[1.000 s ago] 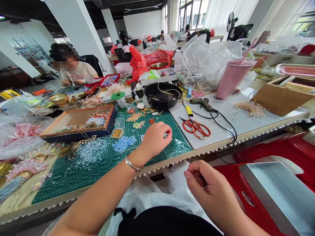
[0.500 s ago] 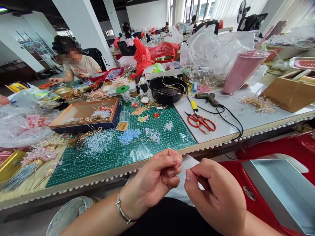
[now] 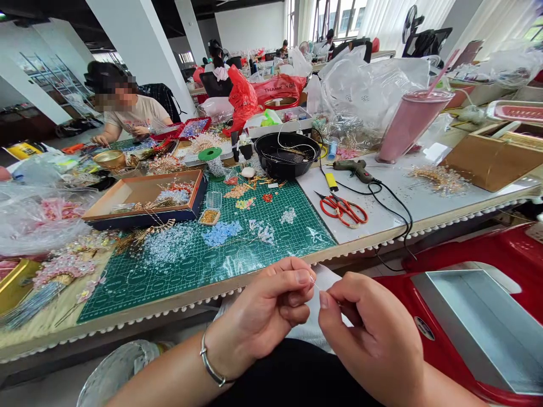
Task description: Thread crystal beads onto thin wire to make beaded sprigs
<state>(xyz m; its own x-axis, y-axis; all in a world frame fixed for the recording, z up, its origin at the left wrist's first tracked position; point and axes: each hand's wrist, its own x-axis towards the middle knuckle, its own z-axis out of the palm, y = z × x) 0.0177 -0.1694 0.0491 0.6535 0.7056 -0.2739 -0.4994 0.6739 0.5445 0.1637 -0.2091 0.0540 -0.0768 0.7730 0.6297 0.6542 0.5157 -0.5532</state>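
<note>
Rows of cluttered worktables fill a bright workshop with white pillars and tall windows, and other people sit at benches farther back, one in a beige shirt (image 3: 136, 116) just across the near table (image 3: 424, 209). Most of that table's near side is covered by a green cutting mat (image 3: 190, 265), scattered with small heaps of pale blue and clear beads (image 3: 223, 232). On the mat's far left corner sits a shallow brown tray (image 3: 139, 198) with more bead work inside, and behind the mat stands a black bowl (image 3: 286, 154) with thin wire in it. To the right of the mat, on the white tabletop, lie red-handled scissors (image 3: 341, 208) and, beyond them, a glue gun (image 3: 355, 167) with its black cord trailing over the table edge; a tall pink cup (image 3: 409, 125) with a straw stands farther back. Below the table edge, over the person's lap, the left hand (image 3: 265, 314) and right hand (image 3: 371, 339) meet, fingertips almost touching. Each hand is curled with thumb and forefinger pinched together, and between the two pinches runs a very fine wire (image 3: 317, 286), barely visible; whether a bead sits on it cannot be told. A silver bracelet (image 3: 210, 367) circles the left wrist.
</note>
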